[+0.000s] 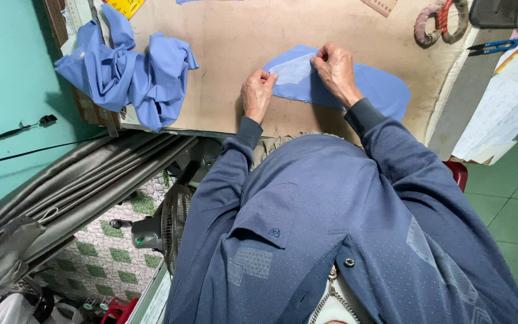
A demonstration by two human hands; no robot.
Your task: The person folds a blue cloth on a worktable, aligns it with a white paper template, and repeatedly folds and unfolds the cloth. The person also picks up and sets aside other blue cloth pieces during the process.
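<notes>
A flat blue fabric piece (374, 87) lies on the tan padded table (229, 42). A paler, thin patch (292, 70) rests on its left end. My left hand (258, 93) pinches the left corner of the blue piece and patch. At the patch's upper right edge, my right hand (334, 69) pinches it with fingers curled. Both arms wear dark blue sleeves.
A crumpled heap of blue cloth (128, 75) sits at the table's left edge. Blue-handled snips (494, 46) and a coiled strap (442, 21) lie at the upper right, papers (508, 108) further right. A fan (169, 225) and grey draped fabric (73, 192) are below left.
</notes>
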